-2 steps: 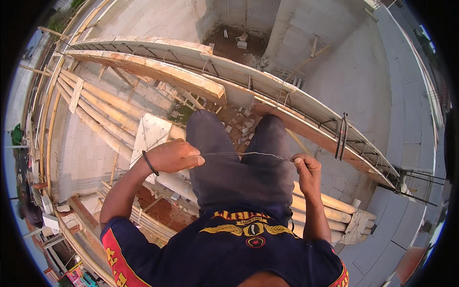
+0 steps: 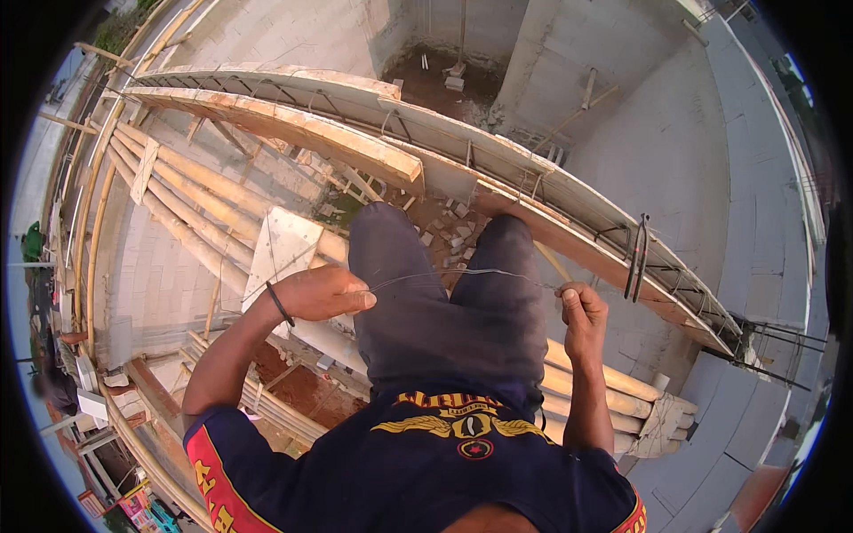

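Observation:
A thin, doubled metal wire (image 2: 484,271) runs across my lap from hand to hand, arching upward in the middle. My left hand (image 2: 322,293), a black band at its wrist, is closed in a fist around one end, thumb pressed on top. At the other end, my right hand (image 2: 584,320) pinches the wire between thumb and fingers. The wire ends inside both hands are hidden. Dark-handled pincers (image 2: 637,256) hang over the edge of the board formwork (image 2: 533,209), beyond my right hand.
Bundled bamboo poles (image 2: 200,191) pass beneath me from far left to near right, with a pale board (image 2: 283,253) on them. Steel bars (image 2: 609,233) lie between the formwork boards. Far below, between my knees, is rubble (image 2: 453,231). Grey block walls (image 2: 649,133) stand beyond.
My right hand has shifted slightly right. The wire, nearly straight before, now bows upward between my hands. My left hand has barely moved.

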`<state>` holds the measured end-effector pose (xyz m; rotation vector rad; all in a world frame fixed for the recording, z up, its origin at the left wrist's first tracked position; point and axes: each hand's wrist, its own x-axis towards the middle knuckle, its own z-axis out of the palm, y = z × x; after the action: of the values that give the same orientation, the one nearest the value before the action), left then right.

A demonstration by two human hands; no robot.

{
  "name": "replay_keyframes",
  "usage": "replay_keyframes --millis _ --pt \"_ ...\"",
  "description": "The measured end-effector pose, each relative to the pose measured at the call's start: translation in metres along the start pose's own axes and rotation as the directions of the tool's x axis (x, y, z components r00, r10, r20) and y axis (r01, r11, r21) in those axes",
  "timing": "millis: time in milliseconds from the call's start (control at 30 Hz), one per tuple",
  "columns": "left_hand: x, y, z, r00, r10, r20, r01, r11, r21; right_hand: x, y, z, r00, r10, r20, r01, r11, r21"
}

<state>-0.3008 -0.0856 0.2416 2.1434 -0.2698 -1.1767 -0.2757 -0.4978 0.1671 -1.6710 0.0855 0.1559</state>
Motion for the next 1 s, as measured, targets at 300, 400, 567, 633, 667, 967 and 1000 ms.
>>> replay_keyframes --millis 300,400,567,633,667,967,1000 --pt "-0.059 -0.028 0.003 0.748 0.113 -0.654 0.128 0.943 0.309 0.016 -0.001 -0.019 0.992 0.113 0.060 -0.116 0.993 0.039" --pt "-0.065 -0.010 -0.034 0.415 0.394 -0.820 0.316 0.783 0.536 0.017 -0.016 -0.011 0.986 0.093 0.135 -0.091 0.996 -0.019" --pt "-0.065 0.013 -0.128 0.067 0.700 -0.711 0.355 0.649 0.673 0.013 -0.047 -0.014 0.945 -0.074 0.317 0.102 0.992 -0.072" --pt "-0.050 0.019 -0.165 -0.044 0.804 -0.592 0.282 0.579 0.765 0.011 -0.058 -0.017 0.919 -0.190 0.346 0.225 0.972 -0.063" --pt "-0.041 0.022 -0.184 -0.105 0.846 -0.523 0.260 0.531 0.807 0.011 -0.065 -0.020 0.899 -0.243 0.365 0.308 0.942 -0.133" --pt "0.121 0.020 -0.308 -0.197 0.833 -0.517 0.157 0.548 0.822 0.000 -0.106 0.001 0.776 -0.588 0.227 0.515 0.384 -0.766" --pt "0.145 0.015 -0.309 -0.169 0.786 -0.595 0.116 0.615 0.780 0.002 -0.108 0.009 0.743 -0.643 0.186 0.517 0.374 -0.770"
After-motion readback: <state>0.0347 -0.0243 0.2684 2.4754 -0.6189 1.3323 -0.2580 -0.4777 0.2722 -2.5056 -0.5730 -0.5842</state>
